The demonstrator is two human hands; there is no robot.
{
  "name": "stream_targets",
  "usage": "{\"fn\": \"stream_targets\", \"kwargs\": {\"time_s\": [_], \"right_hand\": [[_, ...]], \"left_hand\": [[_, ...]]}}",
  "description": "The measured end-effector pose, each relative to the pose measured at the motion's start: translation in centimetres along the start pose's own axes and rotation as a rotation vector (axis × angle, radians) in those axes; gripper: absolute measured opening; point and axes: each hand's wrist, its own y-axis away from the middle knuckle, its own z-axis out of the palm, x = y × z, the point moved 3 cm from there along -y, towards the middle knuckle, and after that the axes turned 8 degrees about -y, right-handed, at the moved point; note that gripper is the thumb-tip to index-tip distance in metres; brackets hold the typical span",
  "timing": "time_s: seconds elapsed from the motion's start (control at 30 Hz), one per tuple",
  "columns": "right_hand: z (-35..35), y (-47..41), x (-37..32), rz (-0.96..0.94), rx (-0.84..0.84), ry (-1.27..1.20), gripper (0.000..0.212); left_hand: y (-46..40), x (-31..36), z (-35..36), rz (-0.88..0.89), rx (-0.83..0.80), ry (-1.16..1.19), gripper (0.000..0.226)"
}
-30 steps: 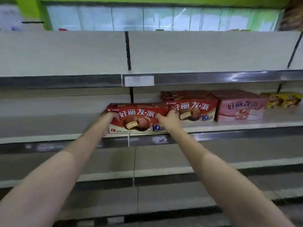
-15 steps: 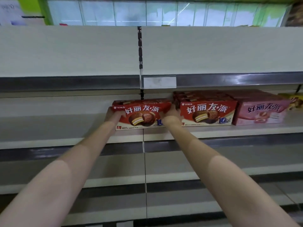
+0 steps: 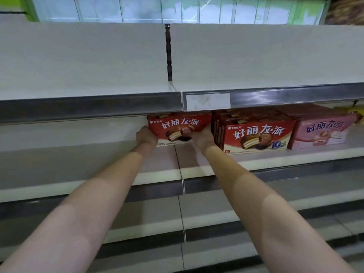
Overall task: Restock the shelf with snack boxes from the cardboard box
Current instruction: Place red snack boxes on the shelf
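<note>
Both hands are on the box now: the left hand [image 3: 146, 135] grips the left end of the red snack box [image 3: 178, 129], and the right hand [image 3: 203, 137] holds the right end, fingers curled round the edge and tucked into the narrow gap beside the next red box [image 3: 258, 134]. Arms at full stretch, reaching deep under the upper shelf's metal rail [image 3: 88, 107].

So where is it? The held box sits well back on the middle shelf [image 3: 78, 154], its front face set further in than its red neighbour's, which stands close to the shelf lip. A pink box [image 3: 321, 133] follows on the right, and something yellow peeks in at the far right edge, too cut off to name. The cardboard box that feeds all this is out of sight.

This looks like the settling stage: the box appears down on the shelf, though I can't tell whether it bears its full weight yet. To finish well, I'd say keep both ends moving evenly so it doesn't skew, and square its side against the neighbour without dragging that one along. Watch the right fingers, caught between two boxes. They need to slip out forward before the gap closes. If a flush row is wanted, draw the box forward until its face lines up with the others. Then let go of both ends together, cleanly, so nothing tips.
</note>
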Motion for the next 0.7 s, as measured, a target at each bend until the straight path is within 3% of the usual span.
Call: {"fn": "stream_targets", "kwargs": {"time_s": [0.07, 0.2, 0.33, 0.47, 0.53, 0.6, 0.7], "right_hand": [[0.9, -1.7, 1.0, -0.005, -0.058, 0.005, 0.075], [1.4, -3.6, 2.6, 0.014, -0.140, 0.011, 0.091], [0.3, -0.6, 0.6, 0.012, -0.184, -0.026, 0.082], [-0.5, -0.3, 0.7, -0.041, -0.230, -0.067, 0.089], [-0.9, 0.3, 0.7, -0.043, -0.233, -0.051, 0.076], [-1.6, 1.3, 0.5, -0.040, -0.203, 0.028, 0.052], [-2.8, 2.4, 0.5, -0.056, -0.162, 0.104, 0.034]], "left_hand": [[-0.2, 0.5, 0.6, 0.001, -0.001, 0.010, 0.032], [-0.8, 0.3, 1.0, -0.041, -0.064, 0.062, 0.037], [-0.5, -0.9, 0.8, -0.089, -0.138, 0.106, 0.055], [0.9, -0.7, 0.0, -0.118, -0.070, 0.065, 0.025], [2.0, 0.0, -0.5, -0.108, -0.069, 0.099, 0.003], [3.2, 0.7, -0.2, -0.113, -0.111, 0.170, 0.011], [5.8, 2.4, 0.8, -0.011, -0.190, 0.254, 0.009]]}}
